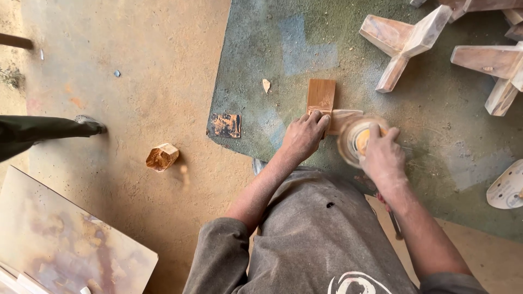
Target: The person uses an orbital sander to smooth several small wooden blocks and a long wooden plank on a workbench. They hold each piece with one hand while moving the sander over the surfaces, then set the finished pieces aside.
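1. My left hand (pixel 305 136) presses flat on a wooden cross-shaped piece (pixel 327 106) lying on the green mat (pixel 261 71), fingers spread over the joint where its two arms meet.
2. My right hand (pixel 383 158) is clamped around a spinning sanding disc tool (pixel 355 139), its blurred disc meeting the right-hand arm of the piece; the two hands sit close but apart.
3. The mat's left edge runs just beside my left forearm; beyond it lies dusty bare floor with a hexagonal wooden block (pixel 162 157) and a worn square of sandpaper (pixel 225 124) right at the mat's border.
4. Finished wooden crosses (pixel 406 41) crowd the upper right corner, well apart from my hands, leaving open mat above the piece.
5. A white sanding pad (pixel 506 189) lies at the right edge; a board (pixel 65 239) fills the lower left, and another person's leg and shoe (pixel 49 130) enter from the left.
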